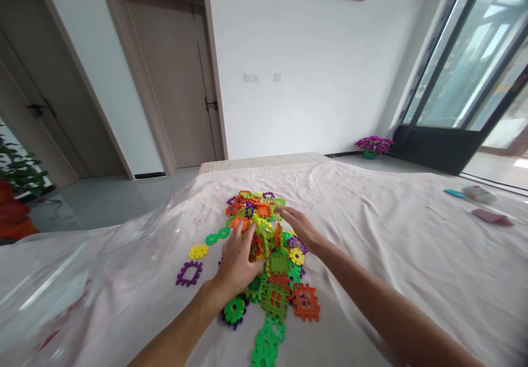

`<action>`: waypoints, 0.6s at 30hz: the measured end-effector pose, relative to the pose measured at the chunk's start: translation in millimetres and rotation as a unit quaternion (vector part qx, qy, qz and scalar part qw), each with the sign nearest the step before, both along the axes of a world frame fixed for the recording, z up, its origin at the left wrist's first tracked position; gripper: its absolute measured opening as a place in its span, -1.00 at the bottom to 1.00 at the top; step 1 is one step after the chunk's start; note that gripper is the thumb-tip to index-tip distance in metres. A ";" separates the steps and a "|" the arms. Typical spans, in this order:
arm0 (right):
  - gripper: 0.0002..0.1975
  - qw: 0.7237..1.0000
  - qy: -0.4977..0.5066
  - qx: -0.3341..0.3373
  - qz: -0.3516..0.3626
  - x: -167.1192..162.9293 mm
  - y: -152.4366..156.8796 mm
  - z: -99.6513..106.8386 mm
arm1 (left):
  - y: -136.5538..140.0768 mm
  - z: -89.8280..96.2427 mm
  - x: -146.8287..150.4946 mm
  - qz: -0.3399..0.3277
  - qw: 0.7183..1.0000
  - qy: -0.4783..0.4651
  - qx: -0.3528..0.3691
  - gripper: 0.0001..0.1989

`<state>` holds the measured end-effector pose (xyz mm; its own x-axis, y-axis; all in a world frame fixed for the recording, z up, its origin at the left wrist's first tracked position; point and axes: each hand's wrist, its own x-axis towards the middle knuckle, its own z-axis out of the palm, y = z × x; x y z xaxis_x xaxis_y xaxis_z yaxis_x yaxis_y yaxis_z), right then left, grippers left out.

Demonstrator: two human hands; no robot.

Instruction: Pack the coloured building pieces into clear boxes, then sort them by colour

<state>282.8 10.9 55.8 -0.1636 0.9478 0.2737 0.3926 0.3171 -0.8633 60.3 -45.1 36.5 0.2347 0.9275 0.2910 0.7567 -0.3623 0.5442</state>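
A heap of colourful plastic interlocking pieces [279,262] lies on the cloth in front of me, in orange, green, yellow and purple. Some are square frames with notched edges, others round and flower-like. My left hand [239,259] rests against the heap's left side, fingers and thumb spread around some yellow-green pieces. On the far right side, my right hand [304,229] has its fingers stretched out, the tips at the heap's edge. A purple square frame [189,273] and a yellow flower disc [198,251] lie left of my left hand. Green flower discs [266,345] overlap near the front.
A pale patterned cloth [371,235] covers the surface. Clear plastic [53,295], apparently a bag or container, lies at the left. A pink item [492,217] and a blue item [454,193] lie far right. Doors and a white wall stand behind.
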 end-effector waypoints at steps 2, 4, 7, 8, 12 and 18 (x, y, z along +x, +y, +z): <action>-0.46 0.997 -0.036 0.025 -0.061 21.6 2.4 -9.5 | -23.7 1.4 1.7 -0.025 0.998 0.047 -0.020 -0.08; -0.49 0.987 -0.092 0.049 -0.119 41.0 4.8 -23.8 | -46.6 -1.7 5.9 -0.075 0.993 0.079 -0.052 0.06; -0.51 0.972 -0.180 0.064 -0.134 56.5 6.7 -41.2 | -67.0 -11.8 12.9 -0.136 0.980 0.110 -0.091 0.22; -0.51 0.970 -0.197 0.069 -0.126 57.0 6.4 -43.7 | -68.6 -15.4 14.6 -0.144 0.978 0.115 -0.096 0.22; -0.53 0.970 -0.227 0.084 -0.034 44.4 -0.6 -36.6 | -51.4 -23.3 15.2 -0.117 0.984 0.125 -0.047 -0.06; -0.55 0.973 -0.214 0.087 -0.005 35.2 -9.1 -28.2 | 4.1 -13.6 1.0 0.000 0.989 0.118 0.089 -0.59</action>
<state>318.1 1.8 27.6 -0.2891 0.8949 0.3400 0.7074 0.4390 -0.5539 61.2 -41.0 22.8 0.3162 0.8665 0.3862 0.8550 -0.4367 0.2797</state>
